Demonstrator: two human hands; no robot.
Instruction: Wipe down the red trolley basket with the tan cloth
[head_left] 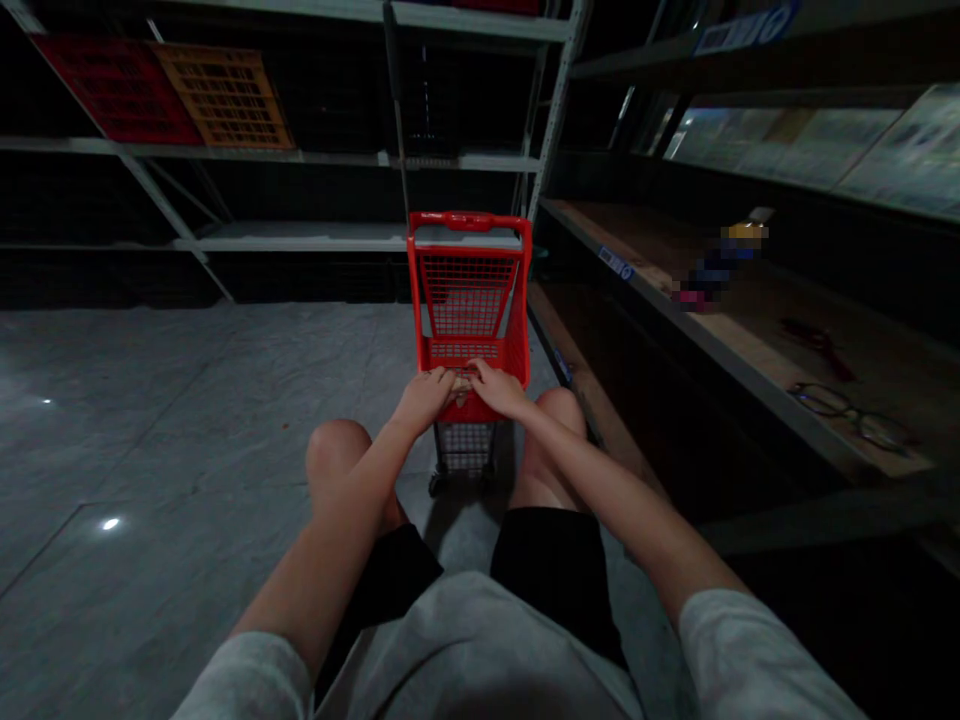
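A small red shopping cart (516, 335) stands on the floor just beyond my knees, its handle at the far side. My left hand (433, 393) is at the cart's near rim, with its fingers bent and closed. Close beside it, my right hand (496, 390) is also at this rim, fingers curled inward. Between the fingertips of both hands shows a small pale beige thing (460, 384), too small and dim to name. My fingers partly cover it. Below the basket, the cart's dark lower grid (466, 447) and wheels are visible.
Wooden shelving (720, 350) runs along my right, holding eyeglasses (855, 413), a dark red item (823, 345) and a pixelated item (720, 262). Ahead, a metal rack (300, 240) carries a red crate (120, 90) and an orange crate (225, 95). Grey floor (187, 400) extends left.
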